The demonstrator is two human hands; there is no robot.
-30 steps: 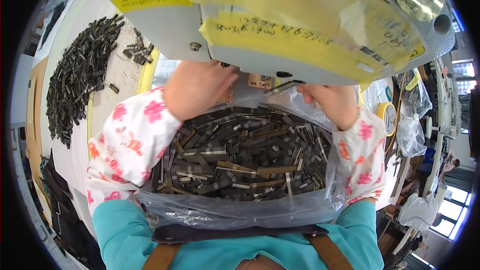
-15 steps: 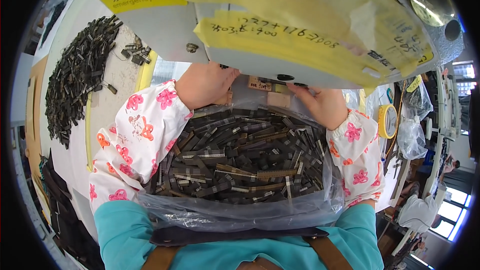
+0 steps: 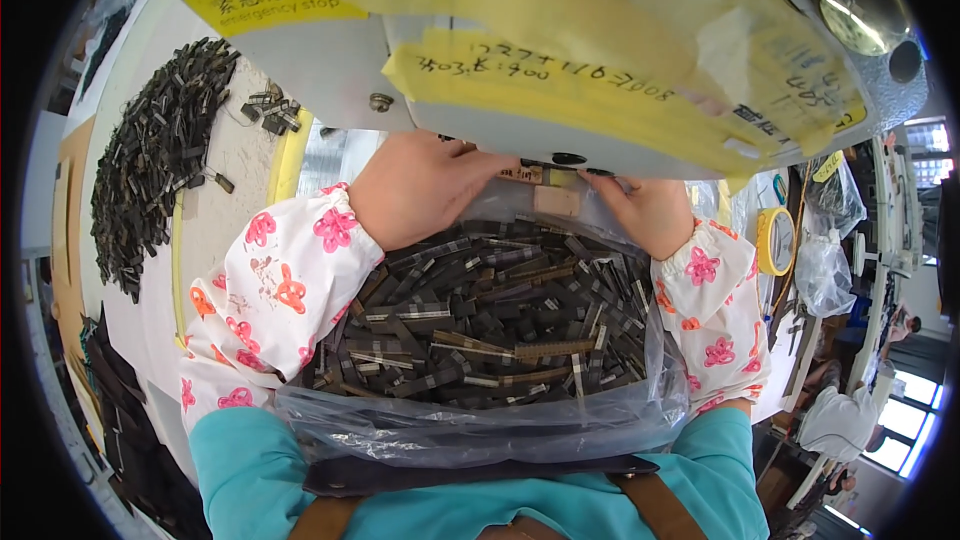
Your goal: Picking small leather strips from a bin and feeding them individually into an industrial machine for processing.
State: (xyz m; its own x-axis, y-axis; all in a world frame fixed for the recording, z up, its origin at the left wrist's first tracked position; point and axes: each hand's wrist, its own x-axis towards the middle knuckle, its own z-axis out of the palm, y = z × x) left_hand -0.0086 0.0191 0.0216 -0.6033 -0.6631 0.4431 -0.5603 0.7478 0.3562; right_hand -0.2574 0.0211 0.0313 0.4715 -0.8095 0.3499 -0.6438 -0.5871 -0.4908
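Note:
My left hand is closed, its fingertips close together at the lower edge of a grey machine. My right hand pinches at the same edge, a little to the right. A thin dark piece shows near its fingertips; the machine hides what either hand grips. Between the hands are a small wooden block and a dark oval knob. Below my wrists, a clear plastic bag lies open, full of dark, flat, banded strips. Both forearms wear white sleeve covers with pink and orange flowers.
A big heap of small dark banded pieces lies on the table at the left, with a smaller cluster beside it. On the right are a yellow tape roll and clear plastic bags. The machine overhangs my hands.
My left hand has moved to the right along the machine's edge, closer to my right hand, and now covers part of a wooden block. My right hand has barely moved.

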